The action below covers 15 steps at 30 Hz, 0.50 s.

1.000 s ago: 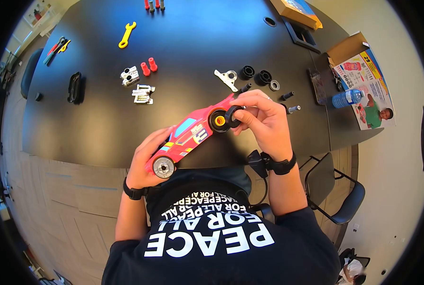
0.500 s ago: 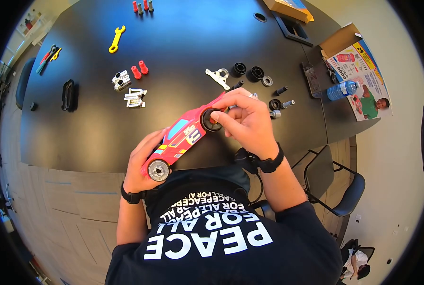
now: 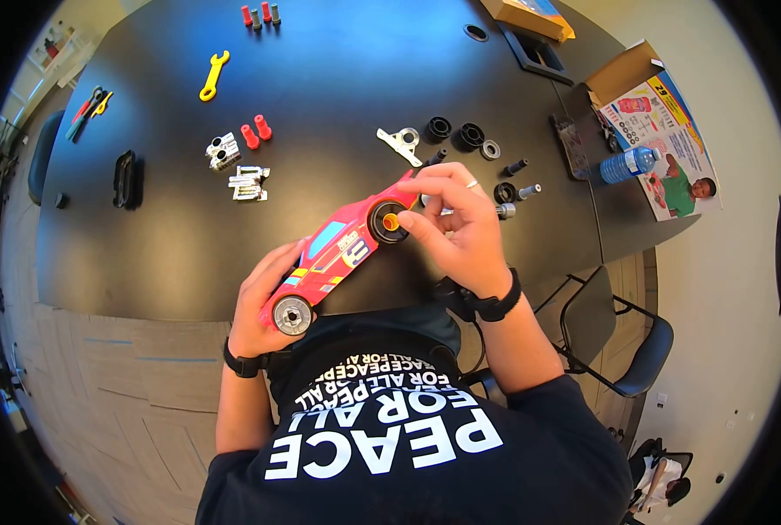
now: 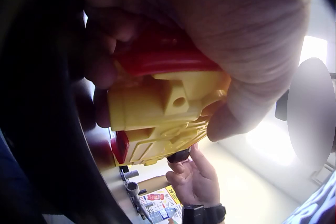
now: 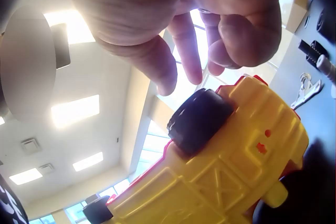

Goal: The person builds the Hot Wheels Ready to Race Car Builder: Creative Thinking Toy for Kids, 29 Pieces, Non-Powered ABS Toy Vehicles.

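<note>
My left hand (image 3: 264, 302) grips the front end of a red toy car (image 3: 334, 248), held tilted above the table's near edge. In the left wrist view its yellow underside (image 4: 178, 103) shows beneath my curled fingers. A grey-hubbed wheel (image 3: 292, 315) sits by that hand. At the other end is a black wheel (image 3: 380, 229) with a yellow centre. Close beside this wheel hovers my right hand (image 3: 460, 223), fingers loosely bent and holding nothing. From the right wrist, the fingertips are just off the black tyre (image 5: 199, 121).
Black wheel parts (image 3: 467, 136), a white bracket (image 3: 399, 145) and dark pegs lie beyond the right hand. Silver engine-like pieces (image 3: 249, 183), red pegs (image 3: 257, 131) and a yellow wrench (image 3: 215, 75) are farther left. A water bottle (image 3: 628, 165) lies by a printed box (image 3: 662, 131).
The right hand brought a black tyre ring onto the car's bare hub, pressed there, then drew its thumb and fingers off it. The left hand keeps its grip on the car.
</note>
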### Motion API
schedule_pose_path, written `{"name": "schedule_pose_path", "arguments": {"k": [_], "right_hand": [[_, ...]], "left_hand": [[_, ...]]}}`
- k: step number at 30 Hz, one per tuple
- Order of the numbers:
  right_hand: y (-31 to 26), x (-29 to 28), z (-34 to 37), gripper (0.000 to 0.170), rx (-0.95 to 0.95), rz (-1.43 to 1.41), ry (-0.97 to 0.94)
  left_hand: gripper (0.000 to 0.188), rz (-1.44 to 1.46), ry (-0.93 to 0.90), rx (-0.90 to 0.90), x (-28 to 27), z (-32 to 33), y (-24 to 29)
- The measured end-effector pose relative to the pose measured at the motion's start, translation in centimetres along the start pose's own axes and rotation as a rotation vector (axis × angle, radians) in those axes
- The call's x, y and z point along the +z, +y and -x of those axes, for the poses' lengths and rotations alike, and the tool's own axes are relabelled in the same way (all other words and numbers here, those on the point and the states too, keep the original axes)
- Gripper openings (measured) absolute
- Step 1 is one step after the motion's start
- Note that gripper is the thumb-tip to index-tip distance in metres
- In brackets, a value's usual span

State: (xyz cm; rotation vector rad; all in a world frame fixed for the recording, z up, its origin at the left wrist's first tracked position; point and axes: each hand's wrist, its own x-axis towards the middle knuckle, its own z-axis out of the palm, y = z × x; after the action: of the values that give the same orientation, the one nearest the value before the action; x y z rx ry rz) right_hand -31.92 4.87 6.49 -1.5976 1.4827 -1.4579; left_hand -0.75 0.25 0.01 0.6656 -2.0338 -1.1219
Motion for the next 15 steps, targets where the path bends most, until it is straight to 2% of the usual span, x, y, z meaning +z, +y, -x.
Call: {"name": "schedule_pose_path", "arguments": {"k": [4, 10, 15], "right_hand": [[0.3, -0.3, 0.2, 0.032, -0.053, 0.027, -0.125], [0.5, -0.2, 0.4, 0.042, -0.117, 0.159, -0.125], [0.7, 0.0, 0.4, 0.046, -0.096, 0.108, -0.109]], "left_hand": [[0.086, -0.010, -0.008, 0.009, 0.0, -0.1, -0.2], [0.085, -0.011, 0.001, 0.001, 0.0, 0.0, 0.1], [0.085, -0.011, -0.009, 0.014, 0.1, 0.0, -0.1]]}}
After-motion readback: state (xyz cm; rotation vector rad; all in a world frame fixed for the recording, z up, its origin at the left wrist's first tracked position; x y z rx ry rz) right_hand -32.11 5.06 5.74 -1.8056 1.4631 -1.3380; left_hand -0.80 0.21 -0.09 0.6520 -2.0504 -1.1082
